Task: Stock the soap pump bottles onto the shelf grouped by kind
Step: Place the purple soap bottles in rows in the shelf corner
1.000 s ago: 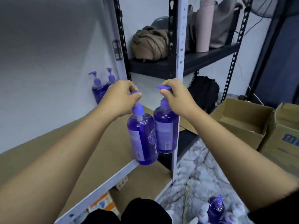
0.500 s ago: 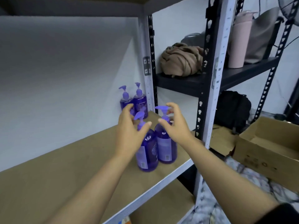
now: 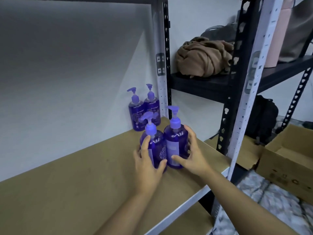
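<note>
Two purple soap pump bottles stand upright side by side on the brown shelf board. My left hand wraps the body of the left bottle. My right hand cups the right bottle, thumb across its front. Two more purple bottles of the same kind stand in the back right corner of the shelf, against the white wall, a short way behind the pair I hold.
A white perforated upright bounds the shelf's right front corner. A black rack beside it carries a brown bundle and a pink flask. Open cardboard boxes sit on the floor at right.
The two bottles went from hanging by their pumps in front of the shelf to standing on the board. My hands dropped from the pump heads to the bottle bodies.
</note>
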